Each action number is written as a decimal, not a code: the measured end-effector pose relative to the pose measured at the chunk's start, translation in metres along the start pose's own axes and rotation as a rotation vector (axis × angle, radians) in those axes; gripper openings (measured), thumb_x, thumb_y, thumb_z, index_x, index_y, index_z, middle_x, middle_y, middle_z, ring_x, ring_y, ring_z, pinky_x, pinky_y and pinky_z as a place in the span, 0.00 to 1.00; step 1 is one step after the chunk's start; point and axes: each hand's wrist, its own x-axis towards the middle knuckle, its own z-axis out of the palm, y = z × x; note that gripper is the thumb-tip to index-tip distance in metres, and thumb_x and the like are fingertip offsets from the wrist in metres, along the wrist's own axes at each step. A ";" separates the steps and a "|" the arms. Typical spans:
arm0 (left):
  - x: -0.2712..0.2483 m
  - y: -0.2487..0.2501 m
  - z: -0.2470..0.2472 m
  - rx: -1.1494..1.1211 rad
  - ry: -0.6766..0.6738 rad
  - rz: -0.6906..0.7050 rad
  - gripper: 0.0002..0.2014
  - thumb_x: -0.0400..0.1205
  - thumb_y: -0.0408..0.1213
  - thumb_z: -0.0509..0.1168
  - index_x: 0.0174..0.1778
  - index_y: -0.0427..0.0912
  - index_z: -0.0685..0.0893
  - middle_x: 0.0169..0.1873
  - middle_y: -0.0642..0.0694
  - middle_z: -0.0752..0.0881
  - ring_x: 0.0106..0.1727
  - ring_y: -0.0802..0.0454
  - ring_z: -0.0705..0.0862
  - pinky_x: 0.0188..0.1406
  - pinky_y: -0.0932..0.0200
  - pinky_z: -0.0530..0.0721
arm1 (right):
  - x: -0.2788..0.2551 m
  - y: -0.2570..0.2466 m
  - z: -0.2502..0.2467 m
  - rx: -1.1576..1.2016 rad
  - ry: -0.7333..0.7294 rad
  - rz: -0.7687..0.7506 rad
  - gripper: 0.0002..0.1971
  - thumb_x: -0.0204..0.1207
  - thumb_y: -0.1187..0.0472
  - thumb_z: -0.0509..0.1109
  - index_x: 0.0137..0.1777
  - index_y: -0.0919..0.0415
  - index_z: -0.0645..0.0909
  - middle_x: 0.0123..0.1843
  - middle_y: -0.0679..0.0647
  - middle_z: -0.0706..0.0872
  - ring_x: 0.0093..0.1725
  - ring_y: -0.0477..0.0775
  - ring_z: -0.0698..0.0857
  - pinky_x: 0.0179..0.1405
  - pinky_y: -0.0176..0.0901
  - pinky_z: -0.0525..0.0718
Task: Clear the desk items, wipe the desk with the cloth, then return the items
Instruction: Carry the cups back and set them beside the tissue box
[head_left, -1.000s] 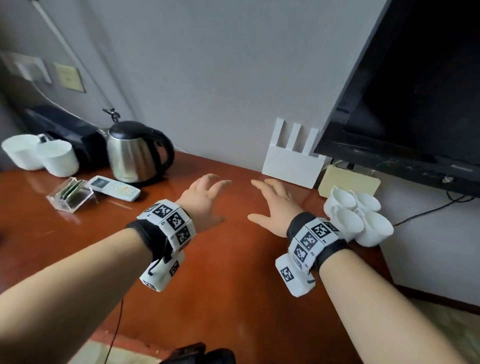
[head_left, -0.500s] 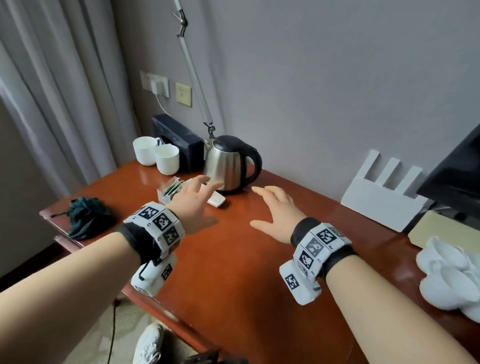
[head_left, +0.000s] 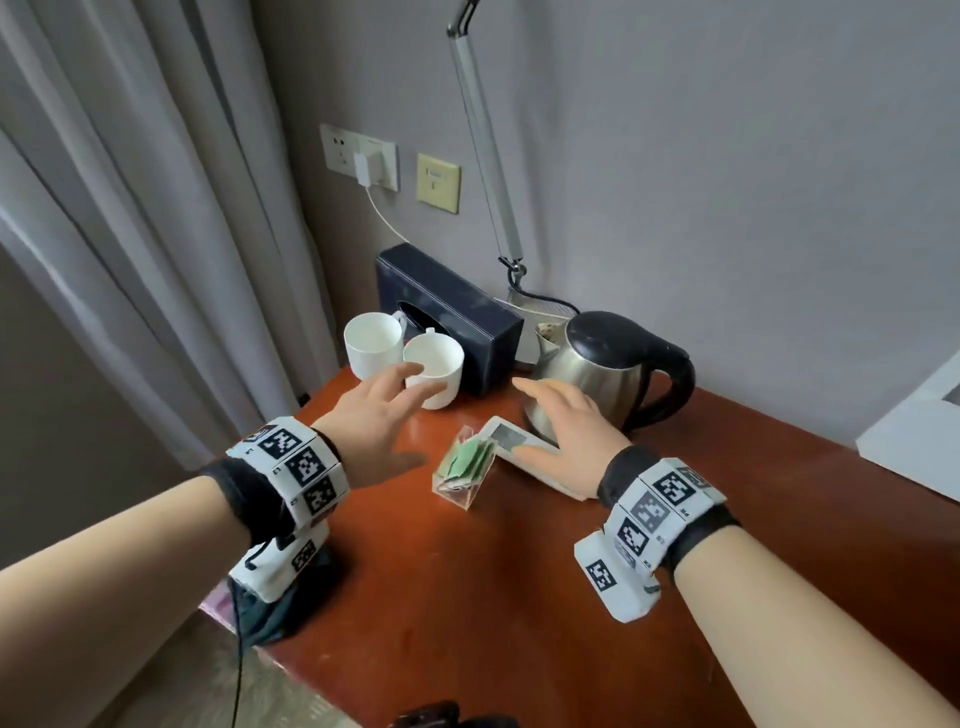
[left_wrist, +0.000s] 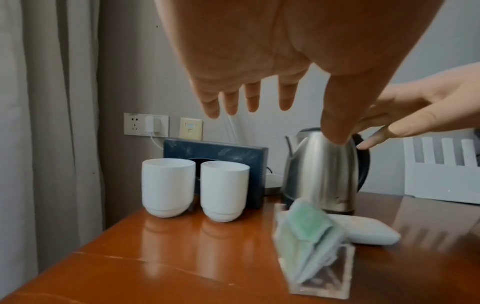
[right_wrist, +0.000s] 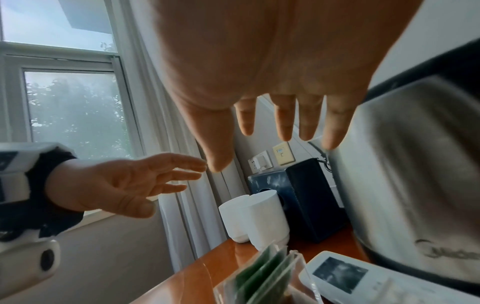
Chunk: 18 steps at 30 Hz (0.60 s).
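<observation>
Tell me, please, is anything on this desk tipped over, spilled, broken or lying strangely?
Nothing looks spilled or broken. The two white cups and the kettle stand upright. Only the dark green cloth looks untidy: it lies bunched at the desk's near left corner, partly over the edge. Both hands, left hand and right hand, hold nothing.

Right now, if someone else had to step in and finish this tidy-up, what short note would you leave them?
Left hand: open, holds nothing, reaching toward the two white cups.
Right hand: open, holds nothing, over the remote beside the kettle.
The clear packet holder and tissue box are on the desk too. The dark cloth lies at the desk's near left edge.
Done: nothing cleared yet.
Left: move the items off, wipe, return them.
</observation>
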 end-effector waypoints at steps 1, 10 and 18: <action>0.007 -0.015 -0.002 0.009 -0.019 0.001 0.41 0.76 0.49 0.70 0.81 0.55 0.53 0.80 0.46 0.53 0.80 0.45 0.59 0.77 0.51 0.61 | 0.012 -0.004 0.002 0.003 -0.007 0.014 0.35 0.77 0.50 0.67 0.81 0.46 0.54 0.80 0.52 0.58 0.80 0.56 0.58 0.80 0.52 0.61; 0.074 -0.110 -0.002 0.031 -0.092 -0.107 0.43 0.75 0.48 0.70 0.82 0.54 0.51 0.82 0.43 0.45 0.83 0.44 0.48 0.80 0.48 0.57 | 0.103 -0.042 0.029 -0.041 -0.070 0.065 0.34 0.78 0.50 0.66 0.81 0.46 0.53 0.81 0.51 0.54 0.76 0.59 0.66 0.73 0.49 0.69; 0.135 -0.130 0.004 -0.022 -0.197 -0.137 0.46 0.75 0.48 0.71 0.81 0.60 0.46 0.83 0.45 0.39 0.83 0.42 0.47 0.79 0.46 0.59 | 0.164 -0.060 0.043 -0.110 -0.131 0.170 0.39 0.76 0.46 0.67 0.81 0.41 0.47 0.84 0.51 0.43 0.74 0.65 0.68 0.68 0.54 0.74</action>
